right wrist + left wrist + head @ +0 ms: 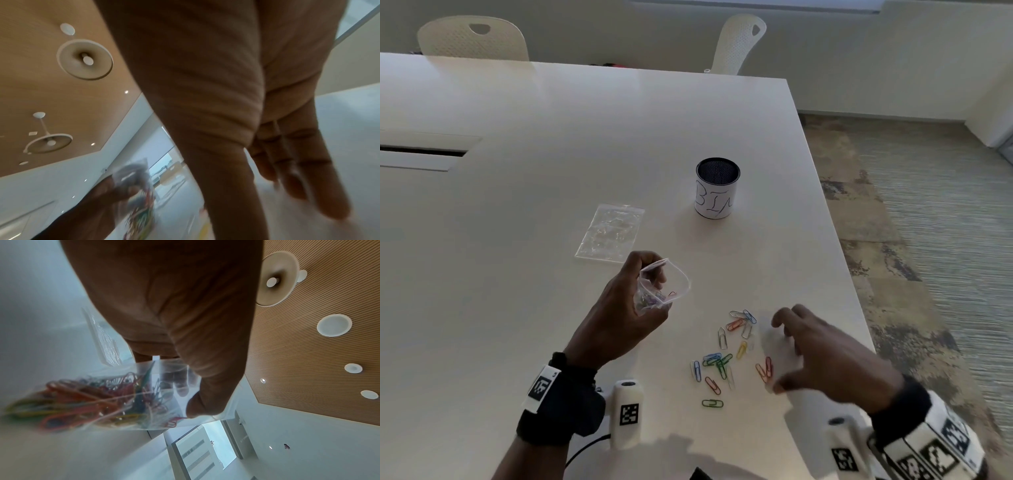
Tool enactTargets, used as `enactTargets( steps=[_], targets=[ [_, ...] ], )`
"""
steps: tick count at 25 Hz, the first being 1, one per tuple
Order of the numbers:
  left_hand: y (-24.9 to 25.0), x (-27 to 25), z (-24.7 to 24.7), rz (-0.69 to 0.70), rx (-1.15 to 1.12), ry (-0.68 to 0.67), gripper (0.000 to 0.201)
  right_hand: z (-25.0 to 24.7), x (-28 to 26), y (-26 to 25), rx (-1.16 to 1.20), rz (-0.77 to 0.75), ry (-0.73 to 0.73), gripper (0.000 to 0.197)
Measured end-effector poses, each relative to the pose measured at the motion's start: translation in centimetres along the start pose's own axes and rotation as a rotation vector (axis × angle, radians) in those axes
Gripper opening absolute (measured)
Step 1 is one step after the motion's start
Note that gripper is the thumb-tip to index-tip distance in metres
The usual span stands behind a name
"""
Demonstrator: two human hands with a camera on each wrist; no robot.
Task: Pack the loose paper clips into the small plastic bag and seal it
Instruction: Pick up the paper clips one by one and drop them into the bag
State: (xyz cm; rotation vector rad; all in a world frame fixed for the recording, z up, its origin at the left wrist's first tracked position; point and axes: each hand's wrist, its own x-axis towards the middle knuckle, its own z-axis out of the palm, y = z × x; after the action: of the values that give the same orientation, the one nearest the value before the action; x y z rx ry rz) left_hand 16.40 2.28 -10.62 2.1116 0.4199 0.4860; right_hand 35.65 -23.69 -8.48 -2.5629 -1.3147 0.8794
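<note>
A white table (551,192) fills most of the head view, with 2 pale perforated chairs (472,38) behind its far edge and patterned carpet (928,212) off to the right. Near the middle of the table stands 1 black mesh cup (717,187) wrapped in white paper with handwritten letters, and to its left lies 1 flat stack of clear bags (610,233), how many I cannot tell. The left hand (625,313) is raised above the table, near and left of centre, its thumb and fingers curled round the small plastic bag (659,286), pinching it so its mouth gapes open toward the right. The left wrist view shows the bag (115,399) already holding a tangle of red, orange, yellow and green clips, too blurred to count. The loose paper clips (726,353) lie scattered on the table just right of the bag, about 17 of them in blue, green, red, orange, yellow and white, with 1 green clip (712,403) lying apart at the near edge of the scatter. The right hand (825,356) hovers just right of them, thumb and fingers spread and loosely bent, holding nothing; in the right wrist view its fingers (320,170) point down at the table, blurred.
</note>
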Motion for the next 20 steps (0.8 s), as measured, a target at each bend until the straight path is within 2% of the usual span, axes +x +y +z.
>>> enactTargets(
  steps=[2, 5, 8, 9, 11, 13, 14, 20],
  targets=[
    [0.0, 0.0, -0.1, 0.001, 0.006, -0.004, 0.048, 1.9, -0.2, -0.4, 0.034, 0.015, 0.064, 0.084],
    [0.0, 0.1, 0.0, -0.004, 0.011, -0.007, 0.049, 2.9, 1.3, -1.5, 0.128, -0.008, 0.233, 0.067],
    [0.1, -0.1, 0.0, -0.008, 0.008, 0.003, 0.049, 2.4, 2.7, -2.7, 0.187, -0.063, 0.311, 0.051],
    [0.1, -0.1, -0.1, -0.008, 0.005, 0.004, 0.048, 2.1, 3.0, -3.0, 0.193, -0.08, 0.319, 0.052],
    [0.1, -0.2, -0.1, 0.0, 0.007, 0.006, 0.048, 1.3, 3.0, -3.1, 0.15, -0.122, 0.276, 0.069],
    [0.0, -0.1, -0.3, 0.006, 0.011, 0.012, 0.048, 0.9, 3.0, -3.1, 0.004, -0.164, 0.197, 0.084],
    [0.0, -0.1, -0.3, 0.003, 0.009, 0.014, 0.048, 1.1, 3.0, -3.2, -0.054, -0.183, 0.176, 0.083],
    [0.1, 0.0, -0.3, -0.002, 0.013, 0.0, 0.047, 2.5, 3.2, -3.8, -0.078, -0.278, 0.248, 0.027]
  ],
)
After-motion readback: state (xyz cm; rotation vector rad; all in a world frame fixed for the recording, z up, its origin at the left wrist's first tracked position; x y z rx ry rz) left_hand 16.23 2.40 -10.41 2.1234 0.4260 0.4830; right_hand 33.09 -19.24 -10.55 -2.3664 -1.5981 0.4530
